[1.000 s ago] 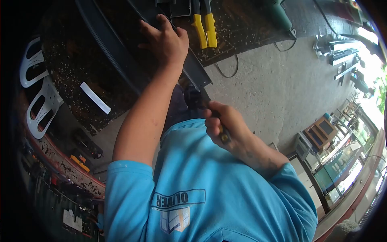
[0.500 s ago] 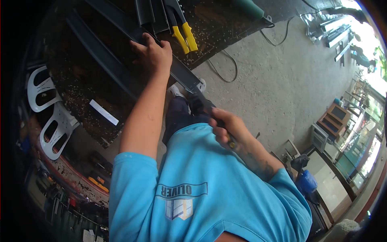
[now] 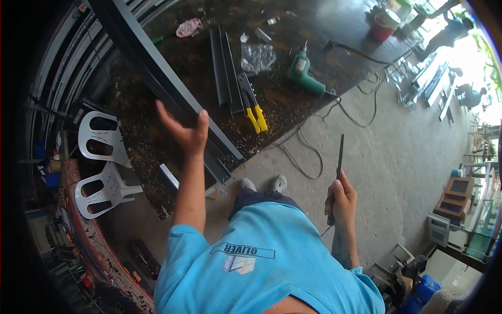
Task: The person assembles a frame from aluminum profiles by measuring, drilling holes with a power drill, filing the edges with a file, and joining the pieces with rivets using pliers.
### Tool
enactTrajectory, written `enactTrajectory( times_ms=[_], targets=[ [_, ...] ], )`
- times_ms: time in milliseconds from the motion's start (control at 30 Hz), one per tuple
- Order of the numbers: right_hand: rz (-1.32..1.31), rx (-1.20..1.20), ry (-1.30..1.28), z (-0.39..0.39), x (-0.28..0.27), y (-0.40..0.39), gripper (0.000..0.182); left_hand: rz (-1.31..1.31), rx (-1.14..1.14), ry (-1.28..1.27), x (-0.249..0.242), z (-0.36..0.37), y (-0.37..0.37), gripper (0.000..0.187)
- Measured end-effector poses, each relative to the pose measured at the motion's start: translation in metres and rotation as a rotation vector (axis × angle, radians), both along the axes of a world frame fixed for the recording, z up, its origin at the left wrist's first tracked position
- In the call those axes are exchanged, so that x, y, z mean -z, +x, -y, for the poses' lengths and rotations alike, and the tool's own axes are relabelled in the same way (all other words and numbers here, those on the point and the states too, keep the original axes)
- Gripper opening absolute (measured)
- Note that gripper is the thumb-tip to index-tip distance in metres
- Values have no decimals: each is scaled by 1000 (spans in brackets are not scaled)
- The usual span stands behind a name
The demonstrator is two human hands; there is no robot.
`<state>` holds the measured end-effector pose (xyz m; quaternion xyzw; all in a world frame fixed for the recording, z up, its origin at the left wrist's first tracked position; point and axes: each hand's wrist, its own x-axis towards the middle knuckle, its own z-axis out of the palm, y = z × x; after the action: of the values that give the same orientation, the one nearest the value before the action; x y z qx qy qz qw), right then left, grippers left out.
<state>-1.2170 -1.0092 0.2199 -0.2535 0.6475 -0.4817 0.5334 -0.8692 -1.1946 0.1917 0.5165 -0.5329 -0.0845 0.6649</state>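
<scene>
My left hand (image 3: 189, 135) is open, its thumb and fingers spread around a long dark grey metal profile (image 3: 178, 86). Whether the fingers touch the metal is hard to make out. Beside that profile lies another dark length (image 3: 216, 166), partly behind my forearm. My right hand (image 3: 342, 203) is closed round the handle of a thin dark file (image 3: 341, 152). The tool points up and away from me, over the concrete floor and apart from the profiles.
On the dark table (image 3: 293, 141) lie a yellow-handled hand tool (image 3: 252, 104), a green drill (image 3: 306, 73), short channel pieces (image 3: 220, 68) and a plastic bag (image 3: 259, 56). White chairs (image 3: 104, 138) stand left. A cable (image 3: 311, 152) loops over the floor. People work far right.
My right hand has drawn the file away from the profile's end, out to the right. My left hand has loosened and spread on the profile. The view now takes in more of the table.
</scene>
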Motion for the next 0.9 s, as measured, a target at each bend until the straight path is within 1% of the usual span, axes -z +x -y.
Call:
enactTrajectory(
  times_ms=[67, 133, 200, 267, 300, 333, 367, 400, 433, 500, 533, 567, 600, 667, 733, 767, 800, 867, 900],
  targets=[
    [-84, -83, -38, 4, -10, 7, 48, 306, -14, -61, -54, 25, 19, 111],
    [-91, -129, -74, 4, -12, 10, 48, 422, -61, -95, -108, 56, 38, 119],
    [-116, -180, -78, 2, -15, 12, 47, 62, 195, -28, -163, 83, 33, 106],
    [-140, -176, -85, -2, -13, 9, 47, 235, 320, -88, -201, 111, 45, 68],
    [-162, -167, -78, -5, -11, 7, 47, 234, 318, -91, -203, 123, 45, 68],
    [-163, -169, -76, -9, -9, 5, 47, 374, 287, -98, -203, 133, 44, 55],
    [-151, -110, -71, -13, -7, 2, 47, 516, 257, -103, -200, 138, 44, 42],
    [-136, -48, -65, -17, -3, -1, 47, 521, 252, -86, -194, 140, 40, 49],
    [-131, -45, -59, -21, 1, -6, 47, 526, 257, -82, -187, 142, 37, 49],
    [-214, 88, -58, -33, 11, -21, 47, 761, 251, 173, -171, 140, 32, 50],
    [-233, 158, -46, -38, 16, -29, 47, 856, 324, 262, -168, 132, 23, 46],
    [-234, 162, -35, -43, 19, -38, 47, 950, 394, 285, -144, 136, 28, 44],
    [-245, 231, -33, -47, 22, -47, 47, 1044, 467, 301, -112, 141, 33, 42],
    [-249, 346, -23, -52, 25, -61, 46, 1188, 536, 323, -52, 136, 47, 43],
    [-285, 359, -4, -52, 22, -61, 47, 1308, 582, 615, 6, 130, 64, 44],
    [-315, 354, 12, -51, 20, -60, 49, 1408, 589, 716, 21, 124, 68, 43],
    [-324, 361, 21, -49, 22, -58, 49, 1402, 612, 759, 34, 118, 75, 43],
    [-327, 263, 64, -43, 30, -48, 48, 1381, 641, 823, 68, 113, 91, 44],
    [-333, 250, 79, -38, 32, -42, 48, 1421, 523, 729, 89, 112, 101, 47]
  ],
)
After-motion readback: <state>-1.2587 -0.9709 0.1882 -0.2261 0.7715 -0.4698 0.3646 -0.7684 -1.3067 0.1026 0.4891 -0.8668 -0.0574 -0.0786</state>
